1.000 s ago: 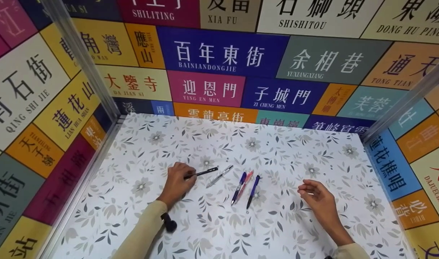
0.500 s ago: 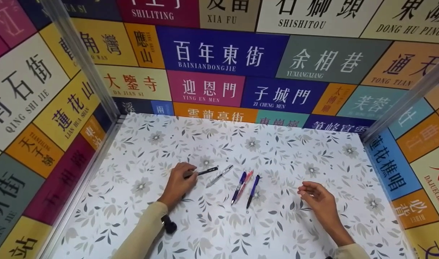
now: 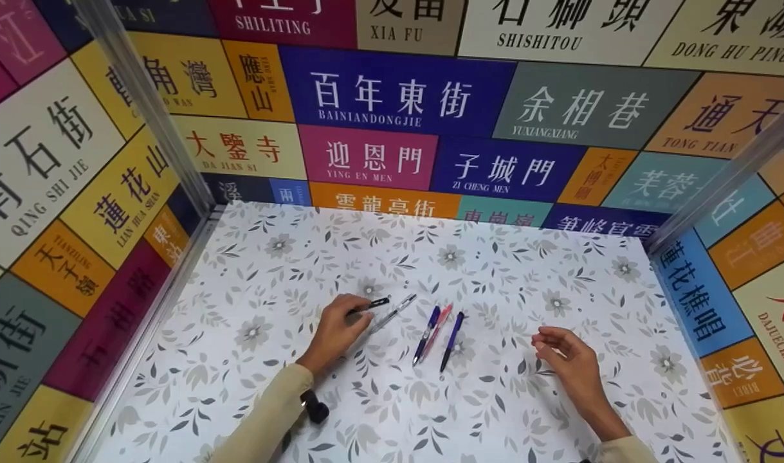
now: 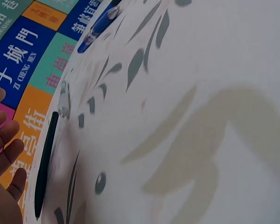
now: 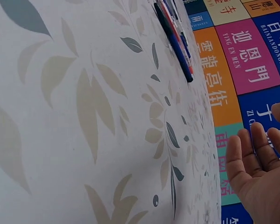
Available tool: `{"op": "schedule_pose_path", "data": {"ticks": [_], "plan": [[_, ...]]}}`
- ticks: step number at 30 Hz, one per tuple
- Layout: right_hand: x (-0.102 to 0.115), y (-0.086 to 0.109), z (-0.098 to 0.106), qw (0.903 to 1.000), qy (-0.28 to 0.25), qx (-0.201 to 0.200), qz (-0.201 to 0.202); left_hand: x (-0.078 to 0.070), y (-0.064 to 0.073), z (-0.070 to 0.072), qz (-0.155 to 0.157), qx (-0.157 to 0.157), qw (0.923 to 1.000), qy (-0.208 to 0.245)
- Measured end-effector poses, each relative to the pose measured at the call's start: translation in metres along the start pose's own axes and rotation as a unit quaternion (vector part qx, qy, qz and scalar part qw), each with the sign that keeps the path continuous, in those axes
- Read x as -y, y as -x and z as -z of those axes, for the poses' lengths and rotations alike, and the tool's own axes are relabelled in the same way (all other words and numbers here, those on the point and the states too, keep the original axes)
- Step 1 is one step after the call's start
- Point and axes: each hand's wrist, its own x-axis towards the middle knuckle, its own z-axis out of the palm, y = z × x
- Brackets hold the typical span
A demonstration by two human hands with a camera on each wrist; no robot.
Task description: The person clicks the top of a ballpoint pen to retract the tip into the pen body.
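Note:
My left hand (image 3: 340,328) hovers by a black pen (image 3: 380,301) and partly covers it in the head view. In the left wrist view that black pen (image 4: 45,163) lies on the table, apart from the loosely bent fingers (image 4: 9,151). Just right of it lies a clear pen (image 3: 398,308), its lower end close to the left fingertips. Farther right, a purple-and-white pen (image 3: 426,335), a pink pen (image 3: 444,316) and a blue pen with a dark end (image 3: 453,339) lie side by side. My right hand (image 3: 568,354) is held with relaxed fingers, holding nothing, right of the pens.
The table (image 3: 494,411) has a white cover with grey leaves and flowers. Panels with large lettering, like the blue panel (image 3: 398,90), stand behind and at both sides. Clear uprights such as the left post (image 3: 154,103) mark the corners.
My left hand has moved right along the black pen, covering more of it and reaching the clear pen's lower end. The pens and my right hand look nearly unchanged.

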Motion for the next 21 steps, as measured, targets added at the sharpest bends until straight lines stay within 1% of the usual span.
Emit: {"op": "schedule_pose_path", "data": {"ticks": [4, 7, 9, 13, 16, 18, 21], "plan": [[-0.002, 0.002, -0.002, 0.9999, 0.003, -0.002, -0.015, -0.004, 0.001, -0.009, -0.016, 0.003, 0.9999, -0.005], [-0.005, 0.002, -0.002, 0.9996, 0.007, -0.002, -0.026, -0.007, 0.001, -0.013, -0.018, 0.011, 0.9998, -0.001], [-0.007, 0.002, -0.002, 0.9995, 0.015, -0.001, -0.03, -0.008, 0.0, -0.015, -0.025, 0.014, 0.9996, 0.0], [-0.011, 0.003, -0.002, 0.9993, 0.027, -0.002, -0.027, -0.01, -0.001, -0.021, -0.057, 0.014, 0.9983, -0.002], [-0.013, 0.004, -0.003, 0.9995, 0.022, -0.005, -0.022, -0.011, -0.002, -0.025, -0.07, 0.014, 0.9974, -0.009], [-0.014, 0.005, -0.004, 0.9997, 0.012, -0.006, -0.022, -0.011, -0.002, -0.027, -0.071, 0.019, 0.9972, -0.012], [-0.014, 0.005, -0.004, 0.9997, -0.001, -0.004, -0.024, -0.013, -0.003, -0.029, -0.063, 0.028, 0.9975, -0.015]]}}
